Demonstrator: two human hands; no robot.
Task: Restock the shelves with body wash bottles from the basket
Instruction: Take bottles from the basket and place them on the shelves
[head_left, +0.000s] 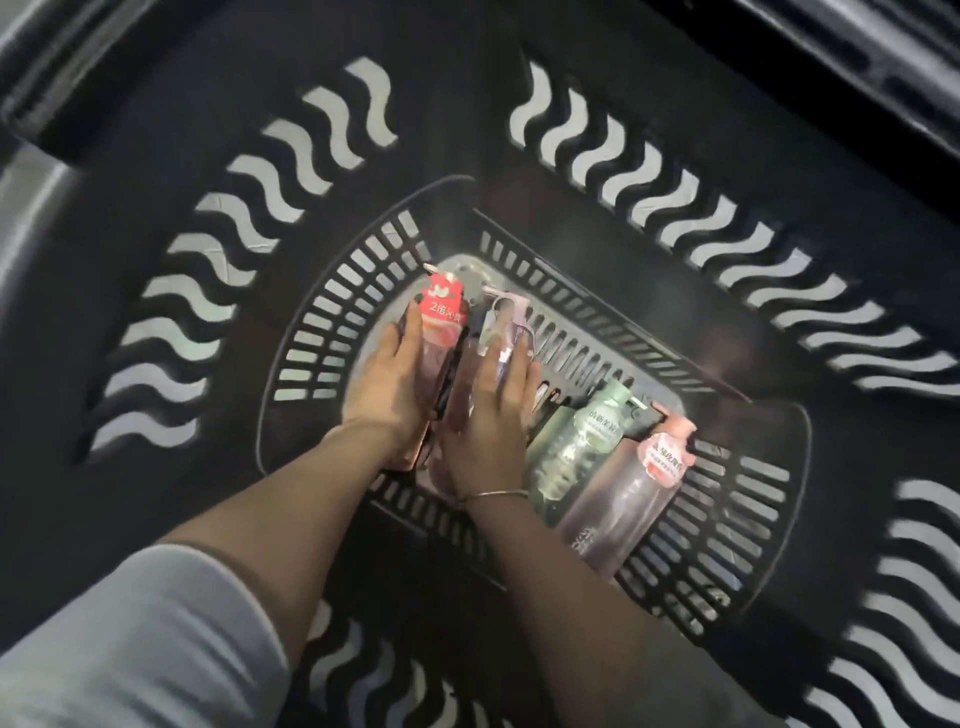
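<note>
Left hand (397, 387): deep in the black basket (727, 519), fingers extended along the red-tagged bottle (441, 325), wrapping its left side; the bottle lies beside and under the fingertips.
Right hand (493, 415): laid over the clear pump bottle (498, 338), fingers curled round its body, pump head poking out past the fingertips.
Other bottles: a green bottle (582, 441) and a pink bottle (634, 488) lie on the basket floor, just right of the right hand.
Hard to make out: both held bottles' lower halves are hidden by the hands; grip on the undersides cannot be seen; frame blurred.
Wrist: a thin bangle (493, 495) on the right arm.
</note>
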